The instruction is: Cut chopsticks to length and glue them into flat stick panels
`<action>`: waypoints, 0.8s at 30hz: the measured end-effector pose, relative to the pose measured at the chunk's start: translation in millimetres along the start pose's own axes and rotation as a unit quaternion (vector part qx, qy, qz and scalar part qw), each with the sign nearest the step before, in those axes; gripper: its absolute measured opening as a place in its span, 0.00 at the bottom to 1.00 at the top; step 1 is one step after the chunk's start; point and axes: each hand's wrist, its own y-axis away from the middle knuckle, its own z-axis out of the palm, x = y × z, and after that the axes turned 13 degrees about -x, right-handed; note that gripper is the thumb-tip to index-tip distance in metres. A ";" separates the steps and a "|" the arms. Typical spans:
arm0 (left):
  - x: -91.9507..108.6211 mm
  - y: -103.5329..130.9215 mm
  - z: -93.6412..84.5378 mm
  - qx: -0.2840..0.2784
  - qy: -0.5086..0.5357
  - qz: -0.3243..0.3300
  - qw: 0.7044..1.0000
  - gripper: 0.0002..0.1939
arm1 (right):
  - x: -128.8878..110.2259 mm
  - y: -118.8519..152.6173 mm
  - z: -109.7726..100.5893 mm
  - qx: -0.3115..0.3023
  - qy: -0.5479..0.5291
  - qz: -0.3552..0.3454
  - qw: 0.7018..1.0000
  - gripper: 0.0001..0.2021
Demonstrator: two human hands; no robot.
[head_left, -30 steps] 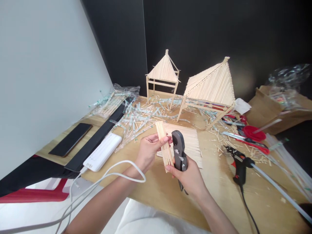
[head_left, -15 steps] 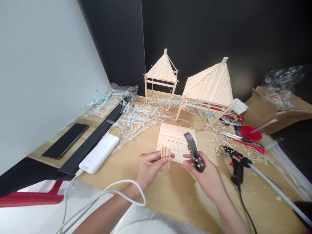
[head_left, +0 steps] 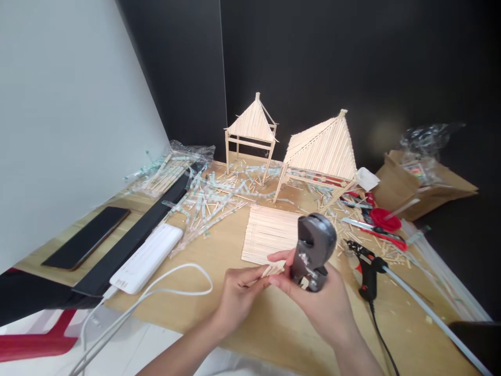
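Above the near edge of the table (head_left: 266, 329), left fingers (head_left: 256, 286) pinch sticks (head_left: 275, 269), seemingly steadying them; right fingers (head_left: 288, 288) wrap a dark tool (head_left: 313, 248).

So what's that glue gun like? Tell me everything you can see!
The glue gun lies on its side on the wooden table, right of the right hand; no hand touches it. It's black, plastic-looking, with orange marks and a red trigger. Its nozzle points away and left; a long pale rod sticks out behind, and a black cord leaves the handle.
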 end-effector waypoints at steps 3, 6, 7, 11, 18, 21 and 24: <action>-3.0 1.0 0.5 -0.023 -0.019 0.010 0.999 0.12 | -0.5 1.1 0.5 0.001 0.015 -0.018 1.000 0.08; -4.1 1.2 -0.8 -0.043 -0.021 0.012 0.999 0.12 | 1.0 2.7 0.4 0.010 0.016 -0.014 1.000 0.08; -3.7 1.0 -1.4 -0.047 -0.016 0.011 0.999 0.12 | 2.1 3.0 0.3 0.010 0.015 -0.010 1.000 0.08; 1.3 -1.2 -3.2 -0.064 0.018 0.002 0.998 0.11 | 7.2 3.4 0.1 0.022 0.014 -0.004 1.000 0.09; 6.1 -5.5 -10.0 -0.121 -0.010 -0.001 0.993 0.13 | 6.7 4.1 1.3 0.039 0.006 0.000 0.999 0.09; 6.4 -4.9 -11.9 -0.122 -0.030 0.000 0.992 0.12 | 7.1 3.8 2.5 0.038 -0.001 0.001 0.999 0.09; 6.0 -3.5 -11.7 -0.118 -0.026 -0.011 0.993 0.11 | 9.3 3.3 3.8 0.035 -0.014 -0.005 0.999 0.09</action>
